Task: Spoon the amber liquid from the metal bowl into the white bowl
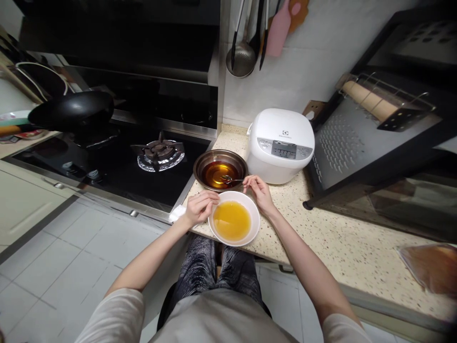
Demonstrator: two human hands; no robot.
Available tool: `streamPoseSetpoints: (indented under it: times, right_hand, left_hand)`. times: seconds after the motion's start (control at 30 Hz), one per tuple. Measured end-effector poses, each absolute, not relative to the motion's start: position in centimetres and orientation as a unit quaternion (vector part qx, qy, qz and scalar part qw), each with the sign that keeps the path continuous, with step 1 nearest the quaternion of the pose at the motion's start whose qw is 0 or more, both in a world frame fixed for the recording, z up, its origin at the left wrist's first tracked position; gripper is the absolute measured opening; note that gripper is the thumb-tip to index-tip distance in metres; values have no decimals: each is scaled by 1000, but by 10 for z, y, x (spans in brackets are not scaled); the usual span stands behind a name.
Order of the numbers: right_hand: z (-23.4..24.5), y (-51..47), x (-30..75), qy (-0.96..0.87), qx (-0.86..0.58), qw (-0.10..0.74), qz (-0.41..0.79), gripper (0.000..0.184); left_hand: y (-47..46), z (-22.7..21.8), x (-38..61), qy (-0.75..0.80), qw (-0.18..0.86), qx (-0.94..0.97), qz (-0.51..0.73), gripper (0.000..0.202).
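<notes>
Round, smooth white bowl (254, 223) of cloudy yellow liquid sits at the speckled, stone-look table's (342, 243) front edge. Left hand (202, 207): fingers pinching its rim. Right hand (259, 193): fingers pinching the thin handle of a shiny metal spoon (234, 180), tip over the wide, round metal bowl (198, 167) of clear amber liquid, just behind, near the table's left edge. Glossy, round-cornered white rice cooker (276, 167) stands beside the metal bowl.

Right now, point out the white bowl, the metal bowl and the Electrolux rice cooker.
White bowl (255, 219): head view, on its right inner wall.
Metal bowl (198, 172): head view, on its left inner wall.
Electrolux rice cooker (283, 150): head view, on its display panel.
</notes>
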State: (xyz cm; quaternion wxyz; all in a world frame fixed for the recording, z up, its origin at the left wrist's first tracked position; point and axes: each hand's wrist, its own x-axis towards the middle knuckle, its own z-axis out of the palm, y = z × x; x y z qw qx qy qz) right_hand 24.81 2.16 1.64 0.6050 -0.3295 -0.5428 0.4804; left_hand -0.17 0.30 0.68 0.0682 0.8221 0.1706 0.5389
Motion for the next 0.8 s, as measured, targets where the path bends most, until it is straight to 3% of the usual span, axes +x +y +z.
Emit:
streamPoseSetpoints:
  times: [0.8]
  right_hand:
    - [14,13,246,-505,-307,616,521,33]
  left_hand:
    - [2,9,-2,173,63,827,531,26]
